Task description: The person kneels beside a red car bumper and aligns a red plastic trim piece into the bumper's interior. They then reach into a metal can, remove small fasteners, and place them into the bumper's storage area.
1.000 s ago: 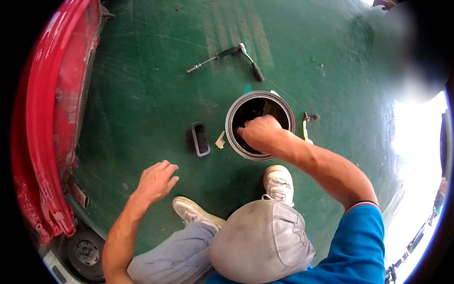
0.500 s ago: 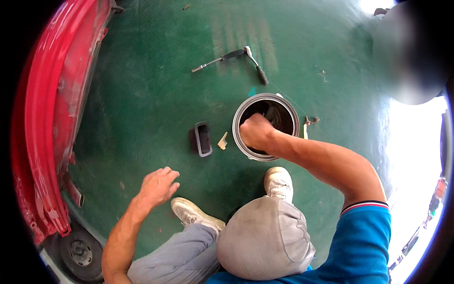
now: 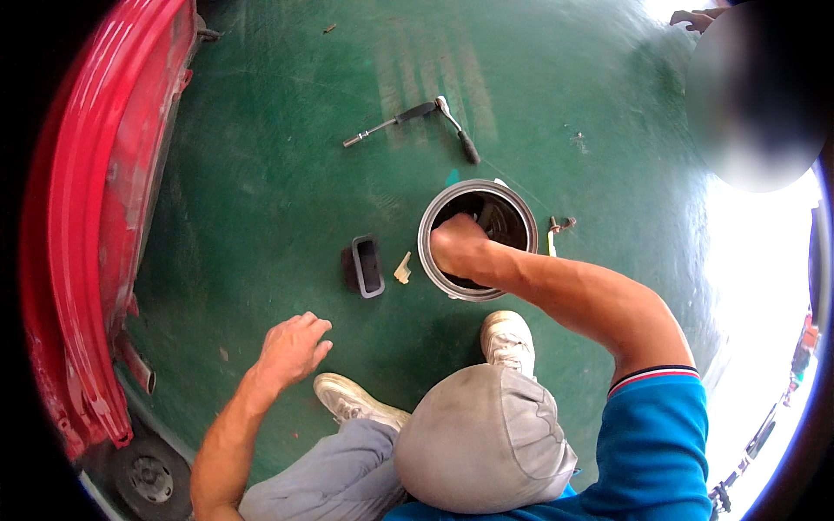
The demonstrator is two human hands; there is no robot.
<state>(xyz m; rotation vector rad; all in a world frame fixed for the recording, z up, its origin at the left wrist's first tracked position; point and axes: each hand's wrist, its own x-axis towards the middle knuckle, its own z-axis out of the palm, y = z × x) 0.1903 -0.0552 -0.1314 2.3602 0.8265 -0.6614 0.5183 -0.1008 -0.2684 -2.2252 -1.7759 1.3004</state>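
My right hand (image 3: 460,244) reaches down into a round metal can (image 3: 532,227) with a dark inside. Its fingers are hidden below the rim, so what they touch does not show. Over the floor to the left hangs my left hand (image 3: 297,346), empty, its fingers loosely bent and the thumb apart. Between the hands stand a dark rectangular plastic cup (image 3: 368,267) with a grey rim and a small cream-coloured plastic piece (image 3: 403,267). Beyond the can lies a ratchet wrench (image 3: 459,130), its head touching a dark-handled tool with a socket end (image 3: 389,124).
Rusty bolts (image 3: 563,226) and a yellowish strip lie right of the can on the green floor (image 3: 261,182). A red car body panel (image 3: 104,200) and a wheel (image 3: 149,479) border the left. At the far right another person's hand (image 3: 695,19) shows beside a blurred area.
The view has shifted slightly, so the can, cup and tools sit a little lower and further left. My right hand stays inside the can; my left hand hovers much as before.
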